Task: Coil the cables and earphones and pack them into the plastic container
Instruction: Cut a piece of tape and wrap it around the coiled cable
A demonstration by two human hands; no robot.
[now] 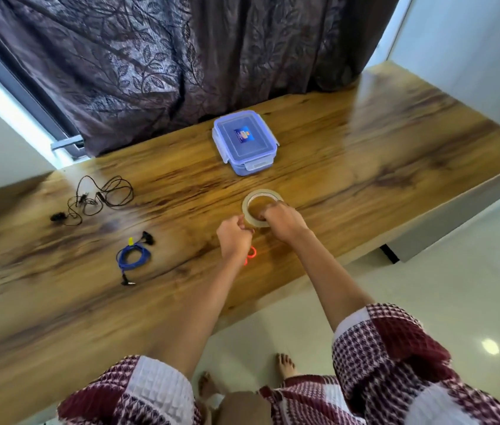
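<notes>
A clear plastic container (245, 141) with a blue-rimmed lid clipped on sits at the back middle of the wooden table (350, 154). My left hand (234, 237) is closed around an orange coiled cable (251, 254), whose loops hang below the fist. My right hand (282, 219) grips a roll of clear tape (258, 201) lying flat just in front of the container. Blue coiled earphones (133, 256) with black buds and a yellow tag lie to the left. Loose black earphones (98, 196) are spread out at the far left.
A dark patterned curtain (166, 62) hangs behind the table's far edge. The table's near edge runs diagonally below my forearms, with pale tiled floor (426, 302) and my bare feet under it.
</notes>
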